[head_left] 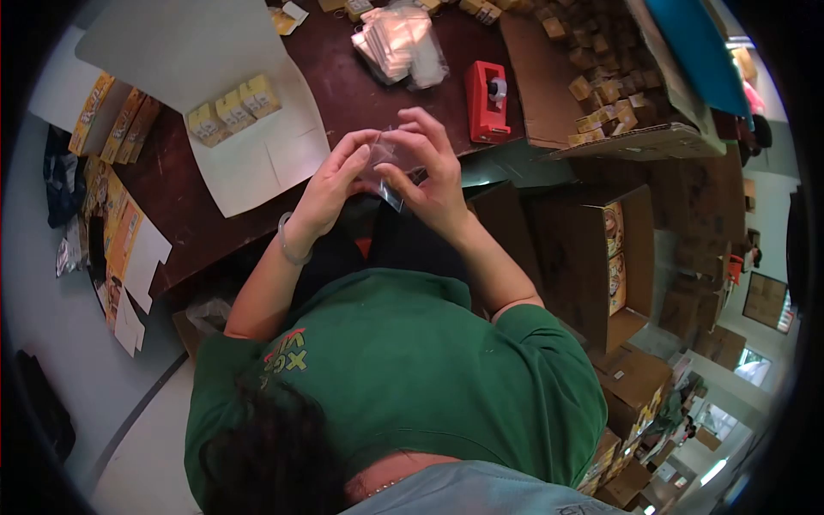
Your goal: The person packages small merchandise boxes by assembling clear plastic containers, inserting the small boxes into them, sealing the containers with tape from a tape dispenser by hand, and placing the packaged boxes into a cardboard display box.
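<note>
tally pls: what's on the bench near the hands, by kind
Clear plastic bag held by left hand and right hand: 1
Red tape dispenser: 1
Small yellow boxes on the white sheet: 3
Stack of clear bags: 1
Total: 6

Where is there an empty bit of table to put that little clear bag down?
Bare dark table shows between the white sheet with its three yellow boxes and the red tape dispenser. Another bare strip lies at the left edge. Crowded: the bag stack and the carton of small boxes. Both hands hold the clear bag.
</note>
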Motion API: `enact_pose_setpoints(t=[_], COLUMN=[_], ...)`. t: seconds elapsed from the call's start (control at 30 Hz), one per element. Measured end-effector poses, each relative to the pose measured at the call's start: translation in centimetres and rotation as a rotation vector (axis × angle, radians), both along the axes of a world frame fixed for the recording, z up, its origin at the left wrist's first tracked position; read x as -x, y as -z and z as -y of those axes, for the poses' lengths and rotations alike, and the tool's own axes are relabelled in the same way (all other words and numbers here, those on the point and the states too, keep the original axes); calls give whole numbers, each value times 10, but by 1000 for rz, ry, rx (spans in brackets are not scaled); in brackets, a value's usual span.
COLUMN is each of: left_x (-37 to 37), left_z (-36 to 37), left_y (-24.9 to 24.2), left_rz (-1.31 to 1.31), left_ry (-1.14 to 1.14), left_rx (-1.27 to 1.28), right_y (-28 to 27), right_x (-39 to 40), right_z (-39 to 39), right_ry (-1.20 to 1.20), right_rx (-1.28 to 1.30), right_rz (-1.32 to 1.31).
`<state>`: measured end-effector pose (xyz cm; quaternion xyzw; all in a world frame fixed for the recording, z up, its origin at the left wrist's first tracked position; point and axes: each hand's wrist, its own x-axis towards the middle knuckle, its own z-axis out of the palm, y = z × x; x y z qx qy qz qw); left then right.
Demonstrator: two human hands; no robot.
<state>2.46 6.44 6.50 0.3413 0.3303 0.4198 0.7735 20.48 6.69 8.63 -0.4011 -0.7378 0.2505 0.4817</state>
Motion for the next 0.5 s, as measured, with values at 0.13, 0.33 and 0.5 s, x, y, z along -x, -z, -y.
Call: enact_pose_setpoints(t=[0.13, 0.33, 0.5], left_x=[9, 11, 3], left_z=[-3, -15, -6], left_y=[1, 38, 35], left_rz=[-384, -110, 151], left_ry=[186, 176, 275], left_rx=[-254, -25, 222], right_y=[14, -18, -32], right_x=[-2, -9, -97], right_z=[-1, -35, -206], right_ry=[-76, -370, 187], right_rx=[-75, -125, 145], right_rz=[107, 267, 176])
